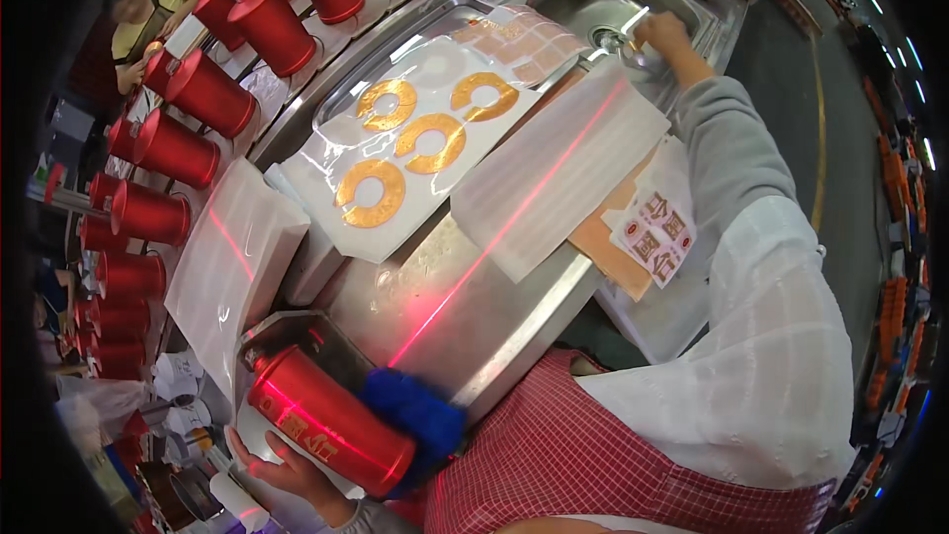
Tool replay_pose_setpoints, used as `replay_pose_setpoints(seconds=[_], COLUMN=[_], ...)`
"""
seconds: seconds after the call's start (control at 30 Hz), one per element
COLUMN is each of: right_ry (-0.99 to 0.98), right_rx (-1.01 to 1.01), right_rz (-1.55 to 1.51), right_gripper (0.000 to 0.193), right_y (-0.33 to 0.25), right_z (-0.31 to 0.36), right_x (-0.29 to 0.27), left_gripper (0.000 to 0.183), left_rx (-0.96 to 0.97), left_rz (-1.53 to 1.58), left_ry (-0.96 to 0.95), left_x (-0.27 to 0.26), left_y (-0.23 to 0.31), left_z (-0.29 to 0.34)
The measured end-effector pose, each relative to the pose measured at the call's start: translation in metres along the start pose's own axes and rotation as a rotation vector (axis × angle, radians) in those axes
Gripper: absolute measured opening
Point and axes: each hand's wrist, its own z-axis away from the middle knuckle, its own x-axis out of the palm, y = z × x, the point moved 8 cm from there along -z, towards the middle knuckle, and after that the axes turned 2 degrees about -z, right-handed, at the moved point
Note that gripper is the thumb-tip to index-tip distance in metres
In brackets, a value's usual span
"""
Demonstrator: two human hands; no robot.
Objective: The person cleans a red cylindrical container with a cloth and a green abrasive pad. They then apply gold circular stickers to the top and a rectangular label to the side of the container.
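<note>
A red metal canister (346, 425) with gold lettering lies tilted at the lower left, and my left hand (287, 470) holds it from the near side. Against the canister's right side is a bunched blue cloth (420, 415). My right arm stretches far out to the metal sink (603, 0). There my right hand (668, 36) has its fingers curled around something shiny beside the drain; what it is I cannot make out. Gold C-shaped stickers (430, 143) lie on a white sheet between my hands.
Several red canisters (282, 30) line the far and left side. A steel counter (435, 287) runs before me, with clear film sheets (554, 168) and printed labels (652, 232) on cardboard. Another person (163, 15) stands at the far left.
</note>
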Motion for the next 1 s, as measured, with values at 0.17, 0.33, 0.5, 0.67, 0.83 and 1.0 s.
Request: replay_pose_setpoints(seconds=[0.17, 0.33, 0.5, 0.67, 0.83, 1.0], right_ry=[-0.072, -0.230, -0.063, 0.011, 0.224, 0.011], right_rx=[-0.097, -0.422, -0.513, -0.730, -1.349, -1.385], right_rz=[0.049, 0.206, -0.144, -0.250, -0.520, -0.804], right_gripper=[0.034, 0.026, 0.021, 0.021, 0.016, 0.017], right_y=[-0.042, -0.045, -0.144, -0.239, -0.317, -0.363], right_z=[0.035, -0.006, 0.038, 0.145, 0.261, 0.344], right_x=[0.053, 0.013, -0.195, -0.349, -0.432, -0.479], left_gripper=[0.045, 0.041, 0.037, 0.028, 0.052, 0.058], left_rx=[0.056, 0.017, -0.015, 0.168, 0.423, 0.451], left_rz=[-0.138, -0.113, 0.140, 0.476, 0.820, 1.023], left_ry=[-0.042, -0.051, 0.012, -0.078, -0.182, -0.441], left_x=[-0.013, -0.021, -0.032, -0.028, -0.023, 0.001], left_y=[0.003, 0.017, 0.035, 0.095, 0.177, 0.179], left_z=[0.010, 0.002, -0.005, -0.027, -0.079, -0.127])
